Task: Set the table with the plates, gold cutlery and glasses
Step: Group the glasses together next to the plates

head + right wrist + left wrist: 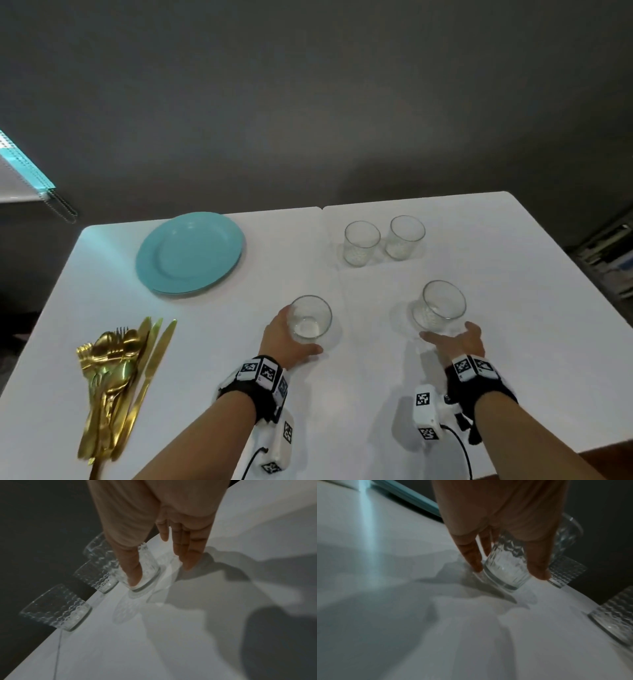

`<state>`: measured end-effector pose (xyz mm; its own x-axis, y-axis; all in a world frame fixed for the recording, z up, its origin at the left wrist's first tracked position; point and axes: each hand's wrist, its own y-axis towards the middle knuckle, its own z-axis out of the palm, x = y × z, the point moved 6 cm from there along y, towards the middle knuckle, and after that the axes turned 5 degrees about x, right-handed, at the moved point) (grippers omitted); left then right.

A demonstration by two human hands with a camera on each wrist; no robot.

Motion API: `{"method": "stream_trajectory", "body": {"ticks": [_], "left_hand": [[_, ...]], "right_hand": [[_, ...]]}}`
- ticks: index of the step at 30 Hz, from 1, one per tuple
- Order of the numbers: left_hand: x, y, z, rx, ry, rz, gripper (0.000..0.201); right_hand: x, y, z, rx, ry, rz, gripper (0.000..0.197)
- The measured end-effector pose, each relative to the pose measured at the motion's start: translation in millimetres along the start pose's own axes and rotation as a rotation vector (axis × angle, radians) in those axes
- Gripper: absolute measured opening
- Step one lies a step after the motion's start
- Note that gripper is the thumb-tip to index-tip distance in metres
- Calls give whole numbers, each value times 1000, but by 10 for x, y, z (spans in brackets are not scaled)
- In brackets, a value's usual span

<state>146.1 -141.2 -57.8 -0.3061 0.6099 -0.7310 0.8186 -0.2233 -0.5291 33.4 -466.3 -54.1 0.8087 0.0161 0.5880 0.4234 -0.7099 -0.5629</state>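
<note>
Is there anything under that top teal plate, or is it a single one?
A second teal rim shows beneath the teal plate at its near edge, so it is a stack on the white table. How many plates lie underneath is covered.

Two bare forearms with no sleeves reach in from the bottom edge, each wearing a black fabric wrist strap (255, 394) topped by small white cubes printed with black-and-white square marker patterns. A white box-shaped camera unit (279, 442) with the same markers hangs beneath the left wrist, and another white unit (426, 416) beside the right wrist. A thin black cable (460, 448) trails from each unit toward the body.
</note>
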Motion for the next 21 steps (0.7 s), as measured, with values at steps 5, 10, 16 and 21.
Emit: {"method": "stream_trajectory", "body": {"ticks": [5, 10, 16, 21], "left_hand": [[-100, 29, 82, -81, 21, 34, 87], [-179, 40, 164, -144, -18, 23, 80], [-186, -95, 173, -193, -19, 28, 79], [-45, -234, -53, -270, -47, 7, 79]], "right_hand": [[69, 203, 13, 34, 14, -150, 100], [135, 314, 0, 65, 23, -238, 99], [215, 352, 6, 50, 10, -339, 84], [373, 208, 123, 90, 10, -430, 79]]}}
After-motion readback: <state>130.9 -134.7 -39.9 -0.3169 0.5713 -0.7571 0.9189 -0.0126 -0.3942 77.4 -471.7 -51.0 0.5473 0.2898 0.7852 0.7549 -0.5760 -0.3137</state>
